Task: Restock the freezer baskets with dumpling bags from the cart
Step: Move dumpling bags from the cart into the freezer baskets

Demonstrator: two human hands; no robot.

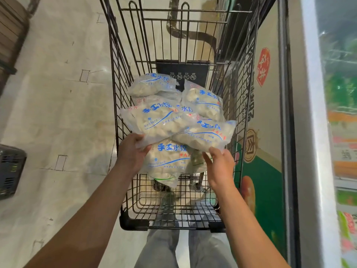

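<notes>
A black wire shopping cart (123, 105) stands in front of me with several clear dumpling bags printed in blue piled inside. My left hand (132, 151) grips the near corner of one bag (154, 122) on the left of the pile. My right hand (219, 161) pinches the near edge of another bag (206, 132) on the right. A further bag (168, 159) lies between and below my hands. More bags (152, 84) sit toward the cart's far end. The freezer (316, 113) runs along the right edge; its baskets are not visible.
The freezer's side panel (268, 171) with printed graphics stands close to the cart's right side. A dark plastic basket (9, 171) sits on the floor at the left edge. Pale tiled floor (58, 93) spreads left of the cart. My legs show below the cart's near end.
</notes>
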